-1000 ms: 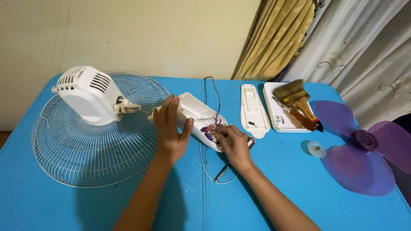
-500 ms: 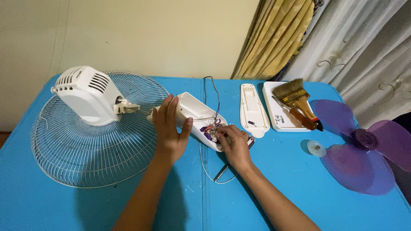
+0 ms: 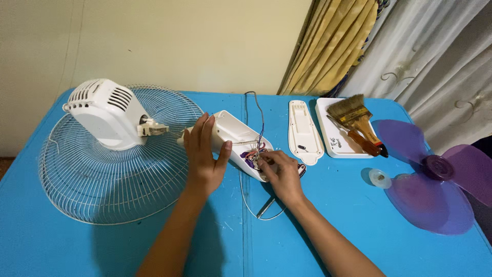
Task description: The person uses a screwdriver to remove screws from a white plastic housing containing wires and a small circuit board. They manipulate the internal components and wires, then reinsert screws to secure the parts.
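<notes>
My left hand [image 3: 204, 154] grips the side of an opened white fan neck housing [image 3: 233, 134] lying on the blue table [image 3: 128, 246]. My right hand [image 3: 279, 173] has its fingertips in the housing's open end, pinching the coloured wires [image 3: 252, 153] there. A thin cable [image 3: 254, 110] runs from the housing toward the far edge, and another loop curls near my right wrist. The white motor casing [image 3: 105, 113] rests on the wire fan guard [image 3: 102, 179] to the left.
A white cover plate [image 3: 303, 131] lies right of the housing. A white tray [image 3: 333, 141] holds a paintbrush [image 3: 351, 114] and a screwdriver [image 3: 366, 143]. A purple fan blade [image 3: 435, 179] and a small clear cap [image 3: 380, 178] lie at the right. Curtains hang behind.
Both hands stay on the housing; the right fingers have shifted slightly at the wires. The view has barely moved.
</notes>
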